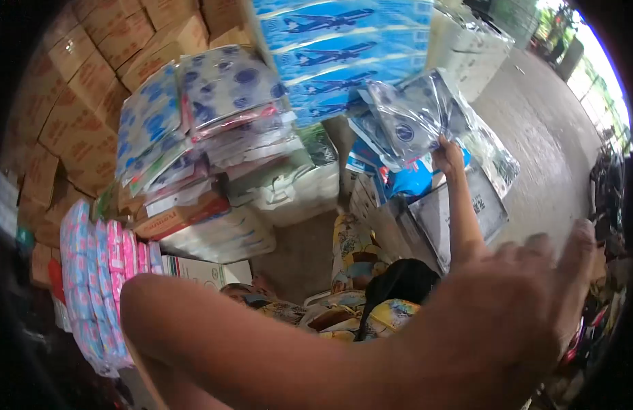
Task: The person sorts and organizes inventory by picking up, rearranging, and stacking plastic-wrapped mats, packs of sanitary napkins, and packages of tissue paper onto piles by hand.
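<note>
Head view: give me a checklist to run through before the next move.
1. Bare right hand gripping the flat, clear-plastic-wrapped grey package with round prints: ok, at its near edge.
2. Bare left hand empty: cannot tell, palm side hidden and blurred.
3. Foreground view unobstructed: not ok, bare left forearm spans it.
4. Package clear of the blue-and-white airplane-printed packs: cannot tell, they overlap in view.
</note>
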Action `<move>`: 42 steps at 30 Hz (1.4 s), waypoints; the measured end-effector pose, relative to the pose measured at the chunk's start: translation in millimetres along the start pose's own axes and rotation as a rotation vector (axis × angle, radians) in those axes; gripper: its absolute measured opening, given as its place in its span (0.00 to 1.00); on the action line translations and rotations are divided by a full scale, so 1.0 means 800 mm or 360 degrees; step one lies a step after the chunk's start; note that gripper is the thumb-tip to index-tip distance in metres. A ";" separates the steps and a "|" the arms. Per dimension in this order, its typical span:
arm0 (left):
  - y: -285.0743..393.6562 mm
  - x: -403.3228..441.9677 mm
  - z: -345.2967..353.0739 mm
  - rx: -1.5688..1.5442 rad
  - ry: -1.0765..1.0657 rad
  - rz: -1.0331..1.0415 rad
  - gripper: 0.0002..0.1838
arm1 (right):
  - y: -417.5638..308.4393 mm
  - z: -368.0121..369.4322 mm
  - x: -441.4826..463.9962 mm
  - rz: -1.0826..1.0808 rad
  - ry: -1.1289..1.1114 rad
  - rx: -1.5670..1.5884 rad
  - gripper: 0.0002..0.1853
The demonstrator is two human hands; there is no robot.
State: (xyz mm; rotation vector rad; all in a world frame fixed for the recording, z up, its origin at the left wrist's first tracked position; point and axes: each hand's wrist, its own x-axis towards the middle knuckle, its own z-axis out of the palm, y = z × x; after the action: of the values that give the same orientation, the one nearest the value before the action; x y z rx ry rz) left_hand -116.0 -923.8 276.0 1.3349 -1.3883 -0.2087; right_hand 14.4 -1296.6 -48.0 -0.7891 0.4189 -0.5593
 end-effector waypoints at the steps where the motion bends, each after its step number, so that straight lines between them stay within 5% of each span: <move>1: 0.000 -0.002 -0.002 0.0028 0.0026 -0.0005 0.28 | 0.001 -0.004 0.003 0.0031 0.0009 0.0006 0.04; 4: 0.010 -0.011 -0.034 -0.0027 -0.0304 -0.0342 0.34 | 0.004 -0.029 0.023 0.0095 -0.0068 -0.0102 0.05; 7: 0.027 -0.034 -0.049 -0.0166 0.0513 -0.0735 0.26 | -0.007 0.004 -0.026 0.0130 -0.0019 -0.0078 0.05; 14: 0.044 -0.058 -0.085 -0.0292 0.0700 -0.0573 0.17 | 0.015 0.005 -0.011 0.0037 0.0159 0.0029 0.04; 25: 0.074 -0.068 -0.073 -0.0156 0.0817 -0.0586 0.11 | -0.017 0.041 -0.052 0.0215 0.0242 -0.0364 0.20; 27: 0.084 -0.076 -0.074 -0.0118 0.0864 -0.0583 0.11 | -0.018 0.046 -0.071 -0.0088 0.0552 -0.0819 0.24; 30: 0.102 -0.090 -0.071 0.0015 0.1004 -0.0542 0.11 | -0.006 0.035 -0.079 -0.1035 0.0782 -0.1444 0.28; 34: 0.080 -0.154 -0.063 0.0253 0.1093 0.0081 0.11 | -0.022 0.112 -0.130 -0.0875 0.0262 -0.1570 0.21; 36: 0.077 -0.178 -0.086 0.0196 0.0634 0.0004 0.08 | -0.002 0.153 -0.134 -0.1068 -0.0051 -0.1563 0.14; 39: -0.012 -0.232 -0.097 -0.0220 0.0779 -0.0028 0.08 | 0.034 0.224 -0.146 -0.0969 -0.0583 -0.1497 0.10; 42: -0.035 -0.234 -0.104 0.0020 0.0930 -0.0509 0.07 | 0.069 0.303 -0.168 -0.1040 -0.0936 -0.1441 0.09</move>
State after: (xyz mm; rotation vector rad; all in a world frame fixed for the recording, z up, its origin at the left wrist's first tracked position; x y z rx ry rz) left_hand -90.0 -744.1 177.3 1.4734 -0.6872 -0.0141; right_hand 59.5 -1051.4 83.9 -1.9349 -0.1883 -0.7010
